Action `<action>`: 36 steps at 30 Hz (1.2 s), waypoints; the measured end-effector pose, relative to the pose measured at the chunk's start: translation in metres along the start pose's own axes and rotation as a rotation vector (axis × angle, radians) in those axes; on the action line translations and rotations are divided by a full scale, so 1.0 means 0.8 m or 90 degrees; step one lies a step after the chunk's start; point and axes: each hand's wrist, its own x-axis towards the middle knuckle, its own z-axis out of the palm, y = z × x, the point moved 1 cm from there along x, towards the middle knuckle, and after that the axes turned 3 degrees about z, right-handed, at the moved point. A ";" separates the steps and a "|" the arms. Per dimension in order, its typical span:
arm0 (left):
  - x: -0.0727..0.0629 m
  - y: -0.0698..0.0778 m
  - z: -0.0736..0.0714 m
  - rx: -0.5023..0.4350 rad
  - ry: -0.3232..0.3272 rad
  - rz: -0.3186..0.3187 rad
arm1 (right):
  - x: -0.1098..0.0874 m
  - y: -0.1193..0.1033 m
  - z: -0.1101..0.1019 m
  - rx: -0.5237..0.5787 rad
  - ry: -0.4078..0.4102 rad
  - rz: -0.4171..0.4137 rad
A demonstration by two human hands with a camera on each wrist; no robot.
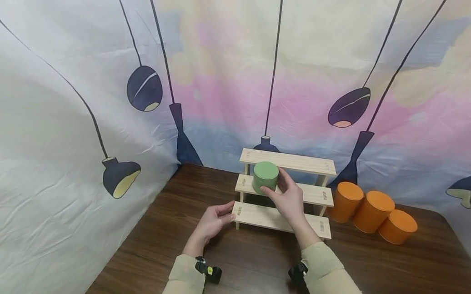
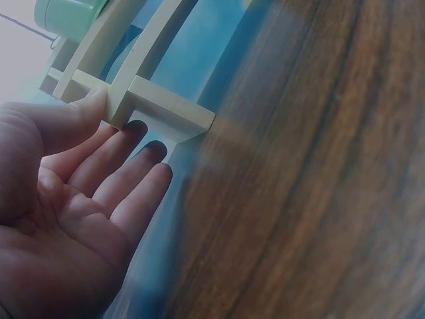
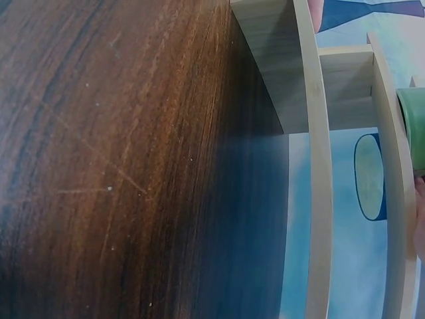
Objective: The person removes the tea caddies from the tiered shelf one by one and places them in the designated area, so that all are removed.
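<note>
A three-step wooden shelf stand (image 1: 263, 216) stands at the back of the table. My right hand (image 1: 290, 198) holds a green round tin (image 1: 265, 172) between thumb and fingers, at the left part of the middle step. The tin looks upright; whether its base bears fully on the board I cannot tell. In the right wrist view only part of the green tin (image 3: 417, 126) and a bit of the hand show, at the right edge. My left hand (image 1: 211, 221) pinches the left end of the lowest step, the thumb (image 2: 80, 119) on the board and other fingers lower down.
Several orange round tins stand to the right of the stand: a tall one (image 1: 345, 205), another beside it (image 1: 372, 213) and a shorter one (image 1: 395, 229). The dark wooden table (image 1: 251, 275) reaches back to a cloth printed with lamps (image 1: 220, 73).
</note>
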 end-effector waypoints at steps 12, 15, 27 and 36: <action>0.001 0.000 0.001 0.010 0.002 -0.007 | 0.002 -0.002 0.001 -0.010 -0.003 0.022; 0.000 0.001 0.001 0.011 -0.001 -0.007 | 0.003 -0.002 0.002 -0.011 -0.002 0.025; -0.002 0.001 0.001 0.006 0.001 -0.008 | 0.003 -0.002 0.004 -0.021 0.006 0.031; -0.001 0.000 0.001 -0.016 -0.005 -0.006 | 0.001 -0.002 0.005 -0.026 0.014 0.023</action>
